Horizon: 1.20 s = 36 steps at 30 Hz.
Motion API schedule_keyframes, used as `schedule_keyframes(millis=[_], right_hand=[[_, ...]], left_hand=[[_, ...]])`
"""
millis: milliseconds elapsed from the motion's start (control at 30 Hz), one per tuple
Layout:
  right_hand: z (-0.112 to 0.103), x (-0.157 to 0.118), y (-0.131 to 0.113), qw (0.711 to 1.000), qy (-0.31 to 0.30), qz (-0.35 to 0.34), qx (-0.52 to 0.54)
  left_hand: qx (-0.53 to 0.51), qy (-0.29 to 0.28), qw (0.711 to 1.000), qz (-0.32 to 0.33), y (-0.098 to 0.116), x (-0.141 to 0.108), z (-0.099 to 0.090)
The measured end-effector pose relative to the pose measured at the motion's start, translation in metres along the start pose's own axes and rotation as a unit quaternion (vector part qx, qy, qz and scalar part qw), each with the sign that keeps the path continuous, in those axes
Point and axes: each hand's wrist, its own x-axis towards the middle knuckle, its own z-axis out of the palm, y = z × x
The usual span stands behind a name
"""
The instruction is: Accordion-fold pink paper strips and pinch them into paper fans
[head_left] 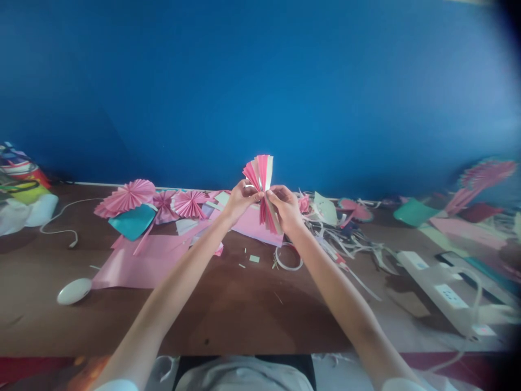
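Note:
A pleated pink paper fan (258, 169), with pale strips among its folds, is held up above the far part of the table. It spreads out above and below a pinched middle. My left hand (243, 200) pinches that middle from the left side. From the right, my right hand (285, 205) grips it with thumb and fingers closed on the folds. Behind and below the hands lies a flat pink sheet (260, 225). A white ring of tape or strip (290, 257) rests on the table just below my right hand.
Pink paper rosettes (136, 194), a teal paper piece (132, 221) and a large pink sheet (142, 263) lie at left, near a white mouse-shaped object (74, 291). At right are tangled white strips (350, 244), a green paper piece (415, 212) and a power strip (437, 288). A blue wall (260, 81) stands behind.

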Motion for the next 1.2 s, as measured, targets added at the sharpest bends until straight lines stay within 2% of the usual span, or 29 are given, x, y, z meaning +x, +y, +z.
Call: schedule_keyframes(millis=[133,233,433,833,1200], right_hand=[[-0.001,0.001,0.003,1.000,-0.012,0.011,0.027],[-0.002,0.001,0.006,0.999,-0.017,0.005,0.044],[-0.005,0.002,0.004,0.999,-0.010,0.006,0.037],[-0.004,0.003,0.002,0.999,-0.033,0.000,0.011],[-0.005,0.002,0.006,0.991,-0.065,0.028,0.111]], left_hand=[[0.020,-0.068,0.997,-0.005,-0.001,0.001,-0.005],[0.011,-0.079,0.997,-0.016,-0.003,0.001,-0.003],[-0.049,-0.051,0.997,-0.040,-0.004,-0.001,0.004],[-0.067,-0.012,0.997,-0.044,-0.002,-0.005,0.010],[-0.082,0.022,0.995,-0.045,0.003,-0.007,0.012]])
